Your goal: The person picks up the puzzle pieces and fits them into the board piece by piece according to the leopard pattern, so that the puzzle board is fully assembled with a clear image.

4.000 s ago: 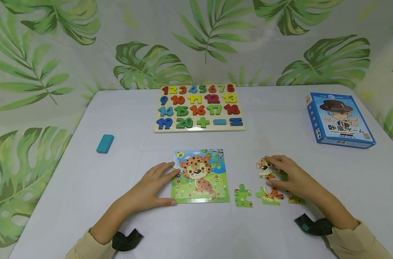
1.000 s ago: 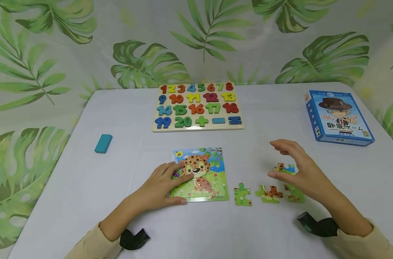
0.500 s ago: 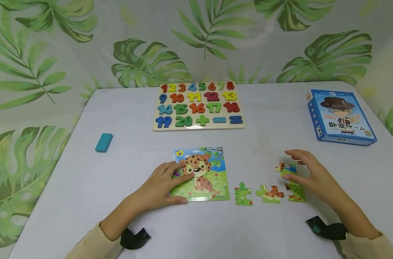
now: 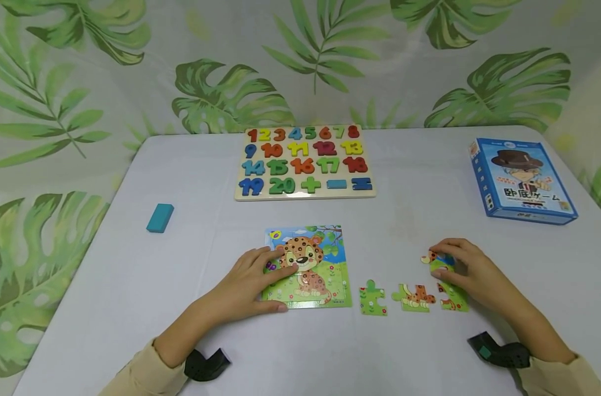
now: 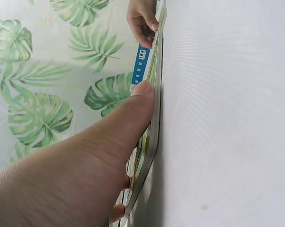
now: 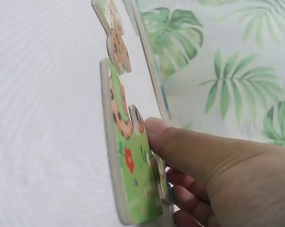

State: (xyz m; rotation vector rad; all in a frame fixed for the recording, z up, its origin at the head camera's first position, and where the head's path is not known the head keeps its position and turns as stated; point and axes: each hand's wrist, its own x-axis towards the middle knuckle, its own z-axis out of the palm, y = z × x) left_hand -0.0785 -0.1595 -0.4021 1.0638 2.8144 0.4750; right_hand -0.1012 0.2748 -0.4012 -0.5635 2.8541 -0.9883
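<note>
In the head view, the left hand [image 4: 246, 286] lies with loosely spread fingers on the leopard puzzle [image 4: 316, 273], its thumb at the near edge. The right hand [image 4: 471, 270] pinches a blue-and-green piece [image 4: 440, 262], at three o'clock from the puzzle. Between three and four o'clock lie, in a row, a flowered piece [image 4: 371, 300], a leopard-body piece [image 4: 414, 298] and a tail piece [image 4: 453, 298]. The number board [image 4: 305, 176] is at twelve, the blue box [image 4: 525, 181] at two.

In the left wrist view, the left thumb touches the puzzle's edge; the right hand shows at twelve.

In the right wrist view, the tail piece lies at six, the leopard-body piece at eleven; the held piece is partly hidden.
</note>
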